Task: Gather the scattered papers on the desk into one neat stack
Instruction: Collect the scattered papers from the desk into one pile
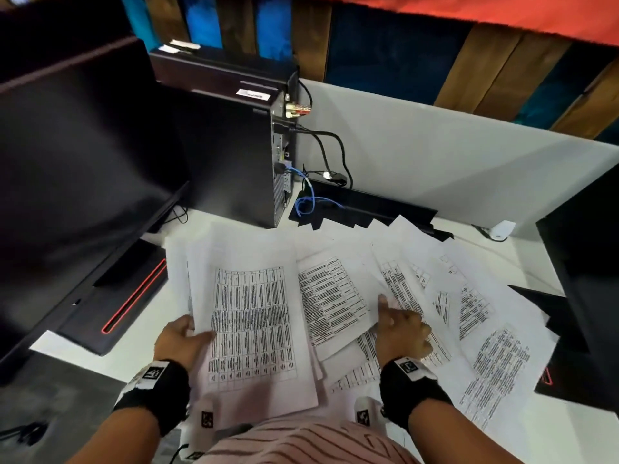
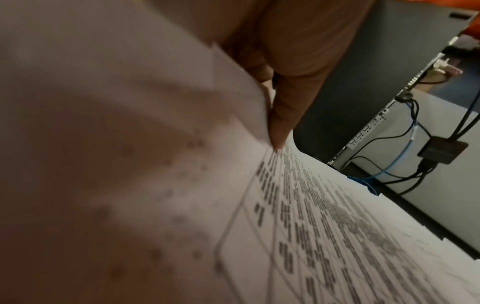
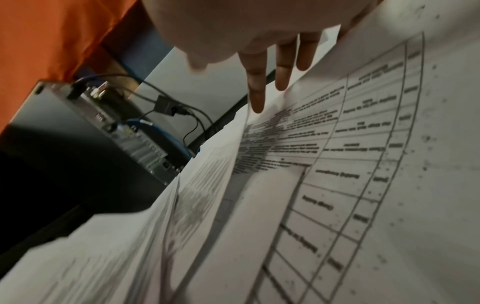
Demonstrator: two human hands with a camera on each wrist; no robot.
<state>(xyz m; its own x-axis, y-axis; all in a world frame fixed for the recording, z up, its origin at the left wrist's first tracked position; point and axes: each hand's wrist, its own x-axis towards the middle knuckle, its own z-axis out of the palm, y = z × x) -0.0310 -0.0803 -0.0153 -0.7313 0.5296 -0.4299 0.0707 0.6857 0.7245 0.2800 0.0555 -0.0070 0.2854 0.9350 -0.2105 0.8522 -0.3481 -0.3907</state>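
Several white sheets printed with black tables lie fanned across the white desk (image 1: 522,259). My left hand (image 1: 182,339) grips the left edge of a small stack of papers (image 1: 251,316), thumb on top of the top sheet; the left wrist view shows the thumb (image 2: 280,127) pressed on that stack (image 2: 337,236). My right hand (image 1: 402,329) lies with straight fingers on the scattered sheets (image 1: 475,309) to the right, beside a sheet (image 1: 331,303) that overlaps the stack. In the right wrist view its fingers (image 3: 257,96) stretch out just over the printed sheets (image 3: 337,164).
A black computer tower (image 1: 231,155) with cables (image 1: 335,149) stands behind the papers. A dark monitor (image 1: 73,169) and its base (image 1: 124,296) fill the left. A second dark monitor (image 1: 586,262) stands at the right. A grey partition (image 1: 435,162) backs the desk.
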